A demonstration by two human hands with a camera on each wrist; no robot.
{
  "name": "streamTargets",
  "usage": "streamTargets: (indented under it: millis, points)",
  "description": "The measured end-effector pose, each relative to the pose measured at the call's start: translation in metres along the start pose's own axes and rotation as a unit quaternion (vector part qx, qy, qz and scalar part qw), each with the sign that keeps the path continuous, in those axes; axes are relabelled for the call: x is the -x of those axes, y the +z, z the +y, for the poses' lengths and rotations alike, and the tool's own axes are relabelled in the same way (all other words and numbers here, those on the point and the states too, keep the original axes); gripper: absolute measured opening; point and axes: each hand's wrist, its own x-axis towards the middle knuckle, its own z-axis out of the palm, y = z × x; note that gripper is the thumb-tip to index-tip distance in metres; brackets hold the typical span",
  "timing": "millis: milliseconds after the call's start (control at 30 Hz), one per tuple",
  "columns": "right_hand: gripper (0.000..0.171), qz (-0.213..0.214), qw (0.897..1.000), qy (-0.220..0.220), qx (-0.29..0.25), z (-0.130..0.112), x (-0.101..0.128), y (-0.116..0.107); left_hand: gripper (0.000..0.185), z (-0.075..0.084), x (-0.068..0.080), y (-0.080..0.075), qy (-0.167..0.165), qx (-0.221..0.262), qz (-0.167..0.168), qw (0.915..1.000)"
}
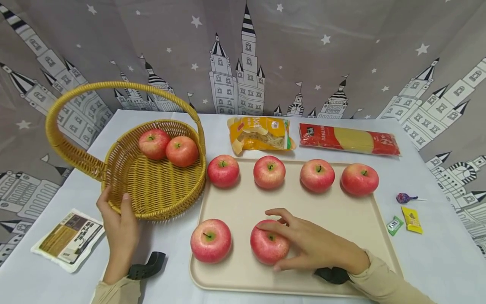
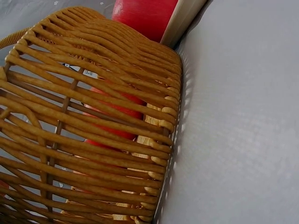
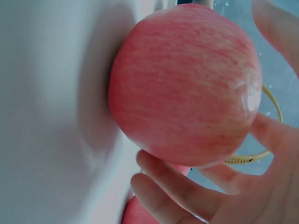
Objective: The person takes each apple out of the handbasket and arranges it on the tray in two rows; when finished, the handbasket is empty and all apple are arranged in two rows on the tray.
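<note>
A woven yellow basket (image 1: 155, 190) with a tall handle stands at the left, holding two red apples (image 1: 153, 143). My left hand (image 1: 121, 228) grips its near-left rim; the left wrist view has only the basket's woven side (image 2: 93, 116), with no fingers in sight. On the beige tray (image 1: 228, 278), my right hand (image 1: 315, 242) reaches round a red apple (image 1: 267, 245) in the near row. Its fingers lie along the apple's far side, while the thumb (image 3: 280, 32) stands apart from the apple in the right wrist view. The apple sits on the tray.
Another apple (image 1: 210, 240) lies left of it, and several apples (image 1: 269, 173) line the tray's far edge. Behind are an orange food bag (image 1: 262, 134) and a red noodle pack (image 1: 349, 140). A lollipop (image 1: 404, 198) and small candies (image 1: 411, 219) lie right; a white-edged packet (image 1: 70, 240) lies left.
</note>
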Motion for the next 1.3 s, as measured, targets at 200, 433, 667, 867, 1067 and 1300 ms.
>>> streamTargets:
  millis: [200,433,667,867,1067,1300]
  points:
    - [0.061,0.002,1.000,0.015,-0.001,0.000,-0.004,-0.014,0.048,0.001,0.000,0.000,0.000,-0.001,-0.004,1.0000]
    - [0.056,-0.014,0.998,0.030,-0.045,-0.005,-0.034,-0.045,0.048,0.000,0.000,0.001,0.002,0.000,-0.001,1.0000]
    - [0.058,-0.002,1.000,-0.003,-0.010,-0.025,-0.093,-0.063,0.047,-0.001,-0.001,0.000,0.004,0.002,0.002,1.0000]
    - [0.059,0.004,1.000,-0.029,-0.003,-0.035,-0.170,-0.066,0.047,0.000,-0.001,0.000,0.004,0.000,0.004,1.0000]
    - [0.063,-0.008,0.999,0.016,-0.036,-0.043,-0.253,-0.052,0.048,0.000,-0.001,-0.002,0.002,-0.003,0.002,1.0000]
    - [0.068,-0.007,0.991,0.127,-0.044,-0.037,-0.316,-0.022,0.049,-0.001,-0.002,-0.002,0.001,-0.005,-0.007,1.0000]
